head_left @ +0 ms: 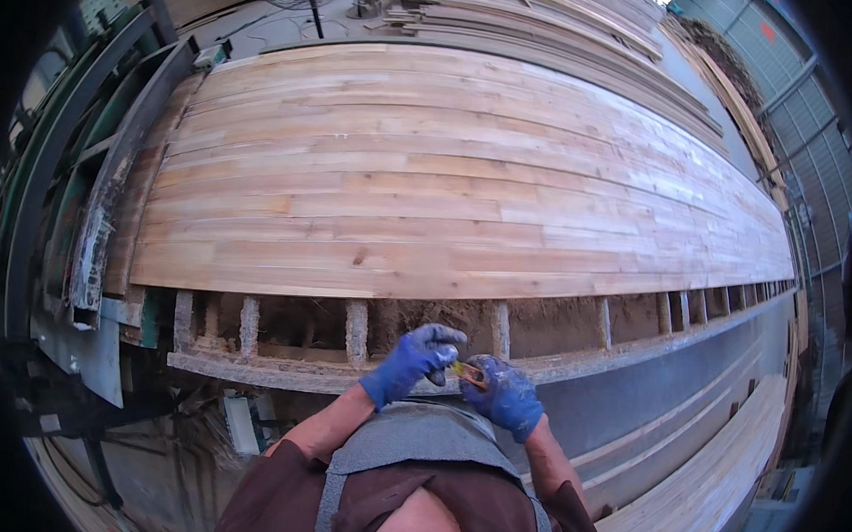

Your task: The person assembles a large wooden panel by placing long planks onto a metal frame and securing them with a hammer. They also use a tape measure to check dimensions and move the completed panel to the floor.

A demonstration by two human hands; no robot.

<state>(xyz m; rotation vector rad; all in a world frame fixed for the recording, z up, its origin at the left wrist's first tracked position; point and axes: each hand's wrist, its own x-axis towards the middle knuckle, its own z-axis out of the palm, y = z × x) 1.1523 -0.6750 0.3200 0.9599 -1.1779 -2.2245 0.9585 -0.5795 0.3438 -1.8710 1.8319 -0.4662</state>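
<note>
My two hands, in stained blue gloves, meet in front of my waist, just over the near edge of the frame. Between them is a small yellow-and-brown object (pixel 468 372), too small for me to tell its kind. My right hand (pixel 506 396) is closed around its brown end. Curled fingers of my left hand (pixel 411 361) come to its yellow end, partly hiding it. Beyond both hands lies a wide panel of pale wooden strips (pixel 382 185), laid side by side in long rows.
A crusted metal frame (pixel 355 331) with upright ribs runs along the panel's near side. Dark green machinery (pixel 87 170) stands at the left. Stacked boards (pixel 547 31) lie beyond the panel, and more long boards (pixel 710 473) lie at the lower right. A grey apron (pixel 420 439) covers my front.
</note>
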